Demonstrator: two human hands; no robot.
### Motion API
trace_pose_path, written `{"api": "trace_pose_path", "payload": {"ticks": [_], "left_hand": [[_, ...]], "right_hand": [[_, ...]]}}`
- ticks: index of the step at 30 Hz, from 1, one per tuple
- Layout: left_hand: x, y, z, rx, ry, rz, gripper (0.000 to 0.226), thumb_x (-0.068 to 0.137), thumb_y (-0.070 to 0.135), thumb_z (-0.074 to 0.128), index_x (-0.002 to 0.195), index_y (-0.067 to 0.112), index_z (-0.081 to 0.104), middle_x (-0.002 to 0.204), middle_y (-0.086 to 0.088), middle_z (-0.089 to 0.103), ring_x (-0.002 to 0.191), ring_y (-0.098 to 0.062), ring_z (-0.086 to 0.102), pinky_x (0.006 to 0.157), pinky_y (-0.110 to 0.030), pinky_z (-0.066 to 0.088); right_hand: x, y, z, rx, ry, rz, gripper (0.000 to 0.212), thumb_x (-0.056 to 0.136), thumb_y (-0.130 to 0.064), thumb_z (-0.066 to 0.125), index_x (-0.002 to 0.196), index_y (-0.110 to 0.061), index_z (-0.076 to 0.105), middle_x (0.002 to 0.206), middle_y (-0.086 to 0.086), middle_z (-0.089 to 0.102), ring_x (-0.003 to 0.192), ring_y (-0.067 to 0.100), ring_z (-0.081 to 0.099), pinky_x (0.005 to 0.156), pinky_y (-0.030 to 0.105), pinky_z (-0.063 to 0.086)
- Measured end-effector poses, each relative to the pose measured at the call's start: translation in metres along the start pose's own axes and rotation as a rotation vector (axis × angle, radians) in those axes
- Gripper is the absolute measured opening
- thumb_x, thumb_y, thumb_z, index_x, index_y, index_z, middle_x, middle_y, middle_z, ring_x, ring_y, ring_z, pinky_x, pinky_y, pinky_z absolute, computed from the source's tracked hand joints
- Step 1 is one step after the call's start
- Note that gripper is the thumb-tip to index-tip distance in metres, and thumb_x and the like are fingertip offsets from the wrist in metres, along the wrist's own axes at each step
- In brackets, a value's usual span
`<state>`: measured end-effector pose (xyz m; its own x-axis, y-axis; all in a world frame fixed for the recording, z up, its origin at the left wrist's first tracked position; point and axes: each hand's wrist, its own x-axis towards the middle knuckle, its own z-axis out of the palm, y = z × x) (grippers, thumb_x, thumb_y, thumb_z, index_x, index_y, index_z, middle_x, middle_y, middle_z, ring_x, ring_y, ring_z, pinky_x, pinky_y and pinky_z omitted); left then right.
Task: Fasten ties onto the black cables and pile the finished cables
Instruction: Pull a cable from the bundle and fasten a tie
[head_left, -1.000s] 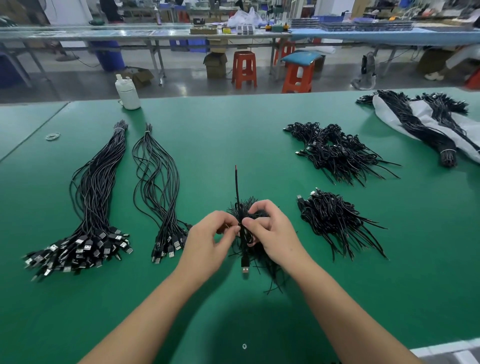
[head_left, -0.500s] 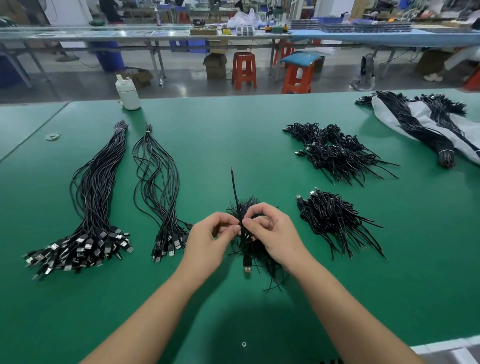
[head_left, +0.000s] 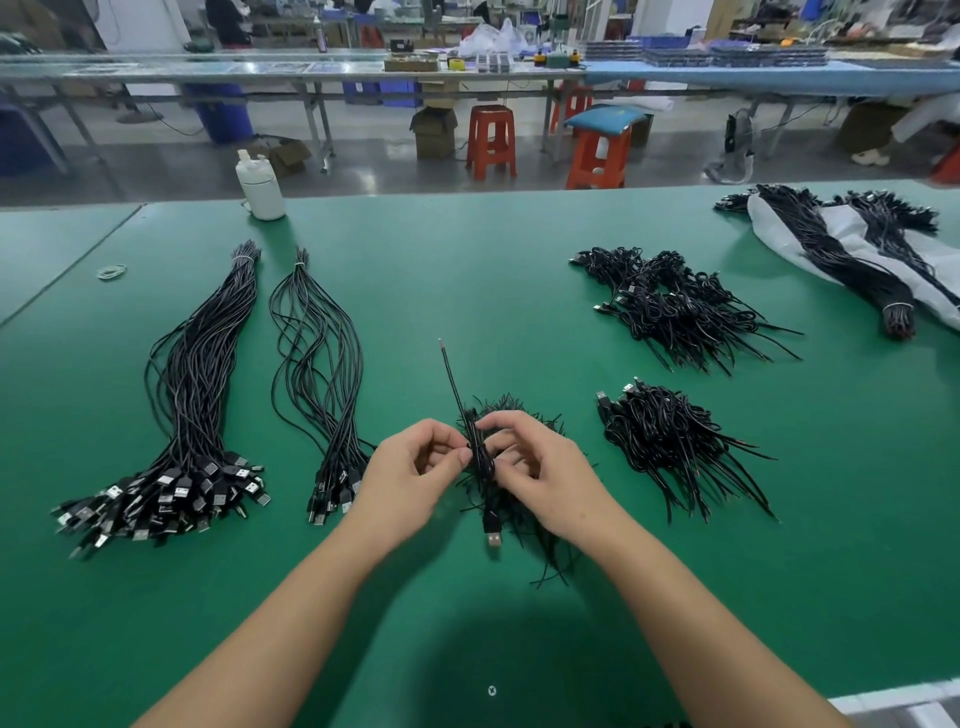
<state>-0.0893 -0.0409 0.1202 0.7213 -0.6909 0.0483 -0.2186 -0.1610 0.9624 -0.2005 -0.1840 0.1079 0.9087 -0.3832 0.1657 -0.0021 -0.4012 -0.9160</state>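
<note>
Both hands meet over the middle of the green tabletop (head_left: 467, 270). The left hand (head_left: 410, 480) pinches a folded black cable (head_left: 480, 460) between thumb and forefinger, and the right hand (head_left: 540, 478) has its fingers curled round the same cable from the other side. The cable is held just above a loose heap of ties (head_left: 511, 506), its plug (head_left: 493, 535) hanging toward the person and its thin bare end (head_left: 449, 371) sticking up and away.

Compared with a second ago, that free end leans further to the left and the right hand's fingers have rolled round the cable. My guess is that a tie is being twisted shut; the tie itself is too small to make out. If so, this cable is nearly finished.

Just to the right lies a near pile of tied cables (head_left: 670, 441), with a larger far pile (head_left: 675, 306) behind it, so the finished one probably goes there next. To the left, two long bundles of straight cables, a thick bundle (head_left: 192, 415) and a thinner bundle (head_left: 322, 374), wait untied, which suggests plenty of work remains.
</note>
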Motion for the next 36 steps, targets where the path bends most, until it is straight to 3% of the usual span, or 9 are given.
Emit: {"api": "trace_pose_path", "payload": {"ticks": [5, 7, 9, 14, 21, 23, 29, 33, 36], "left_hand": [[0.0, 0.0, -0.003, 0.005, -0.031, -0.001, 0.008, 0.091, 0.008, 0.069, 0.085, 0.014, 0.067, 0.071, 0.001, 0.062, 0.067, -0.014, 0.053, 0.063, -0.021, 0.045], [0.001, -0.001, -0.004, -0.01, -0.065, -0.019, 0.008, 0.091, 0.009, 0.069, 0.086, 0.015, 0.067, 0.069, 0.004, 0.062, 0.067, -0.015, 0.054, 0.063, -0.025, 0.046], [0.002, -0.002, -0.005, -0.027, -0.101, -0.036, 0.007, 0.092, 0.009, 0.068, 0.087, 0.015, 0.067, 0.067, 0.003, 0.063, 0.067, -0.017, 0.055, 0.064, -0.031, 0.047], [0.001, -0.006, -0.003, -0.058, -0.123, 0.003, 0.011, 0.092, 0.009, 0.068, 0.086, 0.018, 0.068, 0.07, 0.004, 0.062, 0.07, -0.017, 0.053, 0.069, -0.034, 0.045], [-0.006, -0.004, 0.007, 0.36, 0.051, 0.405, 0.021, 0.092, 0.012, 0.065, 0.085, 0.031, 0.057, 0.082, 0.014, 0.06, 0.08, -0.005, 0.056, 0.072, -0.011, 0.041], [-0.006, -0.005, 0.009, 0.484, 0.044, 0.585, 0.015, 0.092, 0.007, 0.061, 0.089, 0.022, 0.057, 0.086, 0.015, 0.055, 0.082, -0.002, 0.051, 0.077, -0.018, 0.043], [0.0, -0.016, 0.011, 0.787, 0.082, 0.981, 0.022, 0.09, -0.007, 0.051, 0.101, 0.002, 0.066, 0.097, -0.008, 0.063, 0.083, -0.025, 0.051, 0.075, -0.031, 0.043], [0.008, -0.025, 0.017, 0.721, 0.124, 0.897, 0.013, 0.095, 0.009, 0.055, 0.104, 0.008, 0.064, 0.099, -0.005, 0.063, 0.088, -0.021, 0.054, 0.08, -0.03, 0.043], [0.018, -0.049, 0.01, 0.73, 0.18, 0.684, 0.018, 0.096, 0.019, 0.054, 0.11, 0.01, 0.061, 0.102, -0.003, 0.064, 0.092, -0.017, 0.056, 0.085, -0.028, 0.044]], "right_hand": [[0.0, 0.0, 0.001, -0.014, 0.041, 0.002, 0.05, 0.087, 0.0, 0.064, 0.121, -0.036, 0.063, 0.097, -0.006, 0.065, 0.071, 0.021, 0.058, 0.077, 0.026, 0.053], [-0.002, 0.0, 0.001, -0.093, 0.033, -0.032, 0.055, 0.088, -0.001, 0.063, 0.126, -0.04, 0.061, 0.096, -0.012, 0.064, 0.069, 0.014, 0.061, 0.078, 0.019, 0.052], [-0.003, 0.002, 0.001, -0.16, 0.037, -0.064, 0.047, 0.091, -0.004, 0.063, 0.126, -0.035, 0.065, 0.094, -0.011, 0.067, 0.072, 0.009, 0.066, 0.082, 0.024, 0.054], [-0.002, 0.003, 0.002, -0.205, 0.087, -0.102, 0.014, 0.096, -0.023, 0.063, 0.09, -0.015, 0.073, 0.078, -0.001, 0.059, 0.067, 0.009, 0.058, 0.069, 0.035, 0.051], [0.001, -0.001, -0.001, -0.123, 0.006, 0.1, 0.038, 0.104, -0.029, 0.048, 0.071, -0.013, 0.058, 0.058, -0.002, 0.057, 0.049, 0.01, 0.063, 0.056, 0.028, 0.048], [0.002, -0.001, -0.004, 0.008, -0.06, 0.186, 0.04, 0.105, -0.028, 0.046, 0.073, -0.011, 0.062, 0.059, 0.001, 0.06, 0.047, 0.015, 0.061, 0.053, 0.027, 0.049], [-0.003, 0.0, -0.012, 0.378, -0.231, 0.353, 0.042, 0.104, -0.033, 0.049, 0.072, -0.01, 0.064, 0.065, 0.006, 0.056, 0.046, 0.017, 0.048, 0.049, 0.028, 0.046], [0.0, -0.003, -0.019, 0.376, -0.216, 0.404, 0.038, 0.104, -0.03, 0.049, 0.077, -0.01, 0.066, 0.065, 0.005, 0.055, 0.051, 0.016, 0.05, 0.055, 0.03, 0.051], [0.005, -0.004, -0.04, 0.156, -0.184, 0.466, 0.035, 0.104, -0.027, 0.047, 0.084, -0.006, 0.066, 0.07, 0.005, 0.059, 0.056, 0.016, 0.055, 0.061, 0.029, 0.054]]}}
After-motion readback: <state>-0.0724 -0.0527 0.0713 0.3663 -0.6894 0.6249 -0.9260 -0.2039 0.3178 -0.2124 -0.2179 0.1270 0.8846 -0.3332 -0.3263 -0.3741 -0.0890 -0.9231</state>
